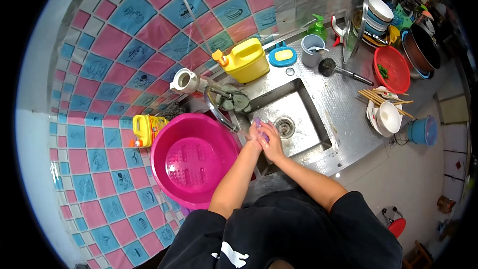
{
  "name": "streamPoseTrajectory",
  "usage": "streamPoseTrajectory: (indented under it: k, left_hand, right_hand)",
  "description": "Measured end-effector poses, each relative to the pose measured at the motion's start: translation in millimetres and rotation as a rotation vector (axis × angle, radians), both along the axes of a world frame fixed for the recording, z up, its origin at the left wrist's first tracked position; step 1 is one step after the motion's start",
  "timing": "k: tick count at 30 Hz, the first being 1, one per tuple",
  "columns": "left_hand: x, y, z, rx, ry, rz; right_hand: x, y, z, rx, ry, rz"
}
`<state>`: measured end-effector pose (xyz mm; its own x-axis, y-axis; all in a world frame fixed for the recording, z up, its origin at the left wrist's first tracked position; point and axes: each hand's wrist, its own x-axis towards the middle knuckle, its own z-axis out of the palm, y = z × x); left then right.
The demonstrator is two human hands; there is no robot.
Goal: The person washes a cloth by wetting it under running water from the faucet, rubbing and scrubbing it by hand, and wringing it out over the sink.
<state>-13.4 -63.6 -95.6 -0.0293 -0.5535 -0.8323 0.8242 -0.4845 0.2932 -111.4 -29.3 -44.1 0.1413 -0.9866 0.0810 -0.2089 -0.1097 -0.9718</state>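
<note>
Both of my hands are together over the left part of the steel sink (303, 119), close to the faucet (219, 112). My left hand (255, 133) and my right hand (270, 140) press around a small purple thing (264, 136), which shows between the fingers. What it is I cannot make out. Water seems to run at the wrist of my left hand. Just right of my hands is the round drain (285, 127). A grey-green cloth (235, 99) hangs behind the faucet.
A big pink basin (199, 162) stands left of the sink. Behind are a yellow jug (247, 62), a soap box (283, 56), a grey cup (311, 52) and a scrubber (328, 67). To the right are a red colander (391, 69), bowls (388, 117) and chopsticks.
</note>
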Motion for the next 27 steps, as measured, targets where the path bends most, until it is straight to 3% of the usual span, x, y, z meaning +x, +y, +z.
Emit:
streamPoseTrajectory:
  k: [6,9,12,17,21,27]
  left_hand:
    - [-5,1,-5,0.089,-0.109,0.056]
    - [0,17,-2,0.145,-0.098,0.034]
    - [4,37,-1,0.208,-0.074,0.015]
    - [6,52,-5,0.270,-0.066,0.011]
    - [-4,47,14,0.297,-0.082,0.049]
    - [-5,47,-6,0.214,-0.154,0.056]
  right_hand:
    - [1,-23,-1,-0.098,0.021,-0.043]
    - [1,-20,-8,-0.023,-0.157,0.121]
    - [4,-11,-11,0.049,-0.122,0.196]
    - [19,1,-21,0.216,0.023,0.075]
    - [22,-5,-31,0.077,0.118,0.025]
    - [19,-21,-34,0.353,0.050,0.077]
